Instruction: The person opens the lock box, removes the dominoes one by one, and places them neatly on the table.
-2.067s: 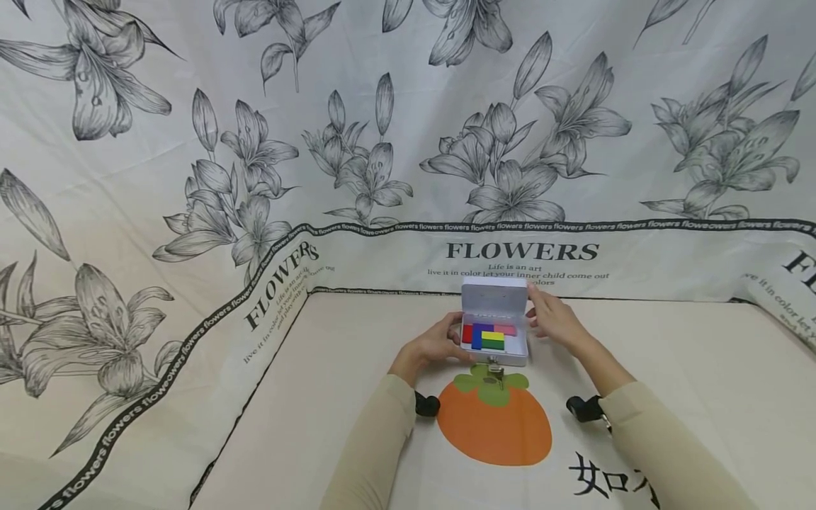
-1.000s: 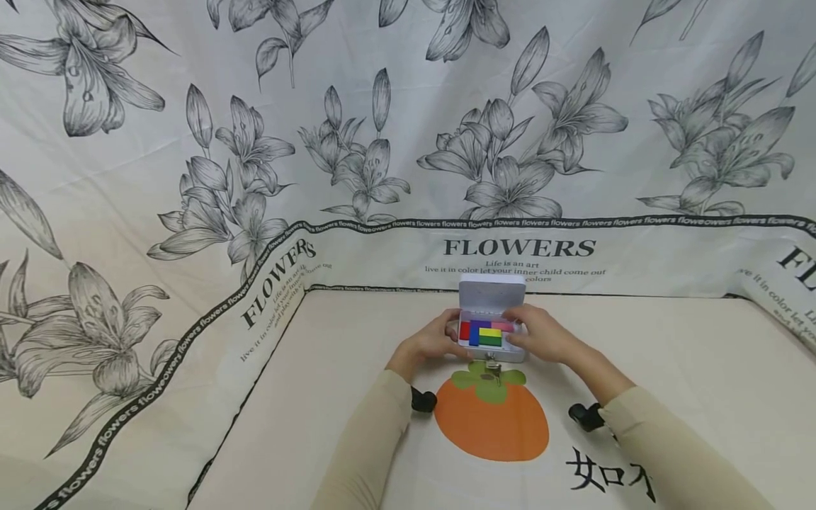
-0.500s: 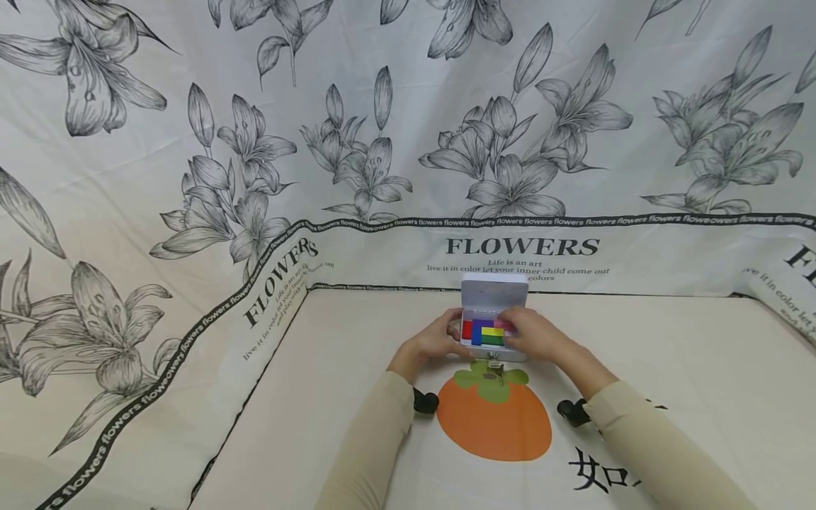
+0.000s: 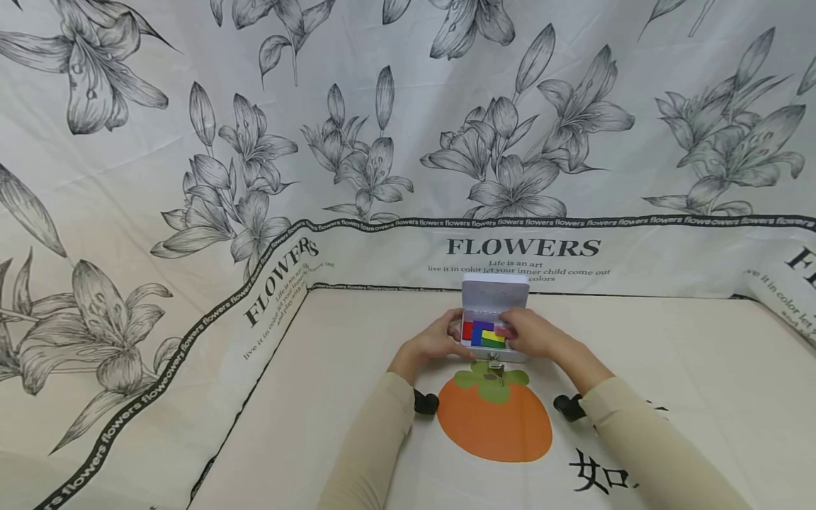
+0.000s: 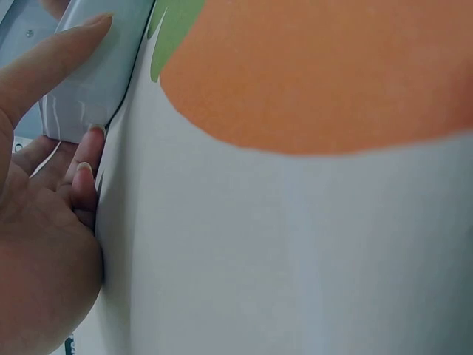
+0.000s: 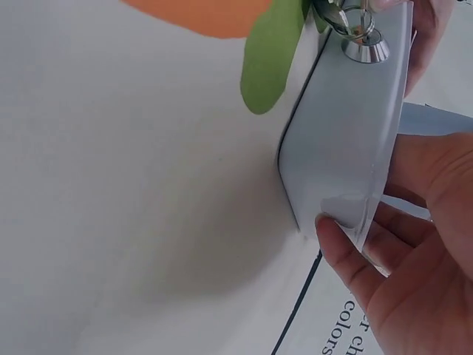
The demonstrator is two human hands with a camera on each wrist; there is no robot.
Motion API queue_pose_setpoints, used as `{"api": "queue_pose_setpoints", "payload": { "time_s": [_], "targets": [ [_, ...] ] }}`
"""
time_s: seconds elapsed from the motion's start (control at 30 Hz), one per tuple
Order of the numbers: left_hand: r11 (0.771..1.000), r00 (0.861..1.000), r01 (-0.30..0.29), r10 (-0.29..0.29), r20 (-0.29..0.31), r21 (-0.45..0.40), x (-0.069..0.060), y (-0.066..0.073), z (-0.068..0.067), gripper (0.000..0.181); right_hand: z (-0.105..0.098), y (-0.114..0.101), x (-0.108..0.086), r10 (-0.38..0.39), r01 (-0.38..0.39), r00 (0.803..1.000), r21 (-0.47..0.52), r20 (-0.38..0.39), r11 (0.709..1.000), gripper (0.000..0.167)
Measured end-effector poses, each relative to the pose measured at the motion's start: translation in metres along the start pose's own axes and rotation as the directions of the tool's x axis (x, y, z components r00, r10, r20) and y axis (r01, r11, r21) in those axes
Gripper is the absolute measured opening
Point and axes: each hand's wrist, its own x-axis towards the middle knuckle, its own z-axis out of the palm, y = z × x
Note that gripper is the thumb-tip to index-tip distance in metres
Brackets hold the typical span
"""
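A small white metal box [image 4: 494, 292] stands with its lid raised at the back of the table in the head view. Inside it lie flat coloured blocks: red [image 4: 468, 330], blue [image 4: 476, 336], purple, yellow [image 4: 494, 336] and green [image 4: 493, 343]. My left hand [image 4: 434, 338] holds the box's left side, thumb along the front wall. My right hand [image 4: 530, 333] reaches over the right side and pinches a pink block [image 4: 505, 331] inside. In the right wrist view one finger touches the box's outer wall [image 6: 340, 140]; the block is hidden there.
Keys hang from the lock [image 6: 366, 48] on the box's front. The cloth below bears an orange persimmon print [image 4: 494, 421] and black characters [image 4: 596, 471]. A flower-printed curtain [image 4: 357, 255] rises behind the box and on the left.
My right hand has come from the box's outer right side in over its interior and taken hold of the pink block, which has shifted and tilted slightly. The left hand keeps its hold.
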Motion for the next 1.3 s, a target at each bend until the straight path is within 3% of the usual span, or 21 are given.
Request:
{"api": "queue_pose_setpoints", "payload": {
  "time_s": [0.2,0.37,0.53,1.07,1.3],
  "targets": [
    [1.000,1.000,0.018,-0.018,-0.002,0.003,-0.001,0.001,-0.001,0.096,-0.003,0.005,0.003,-0.019,0.018,0.999,0.039,0.029,0.999,0.039],
    [1.000,1.000,0.024,-0.024,-0.005,-0.013,-0.001,0.001,-0.001,0.096,-0.006,0.007,0.005,-0.033,0.028,0.997,0.070,0.071,0.997,0.024],
    [1.000,1.000,0.017,-0.017,-0.005,-0.021,-0.002,0.001,0.000,0.096,-0.009,0.010,0.005,-0.101,0.094,0.991,0.076,0.093,0.993,0.009],
    [1.000,1.000,0.009,-0.009,0.007,-0.030,-0.004,0.002,-0.001,0.096,-0.001,0.019,0.004,-0.143,0.140,0.988,0.052,0.057,0.989,0.012],
    [1.000,1.000,0.010,-0.010,0.003,-0.024,-0.004,0.002,-0.001,0.096,-0.006,0.016,0.003,-0.132,0.128,0.986,0.049,0.100,0.991,0.014]
  ]
}}
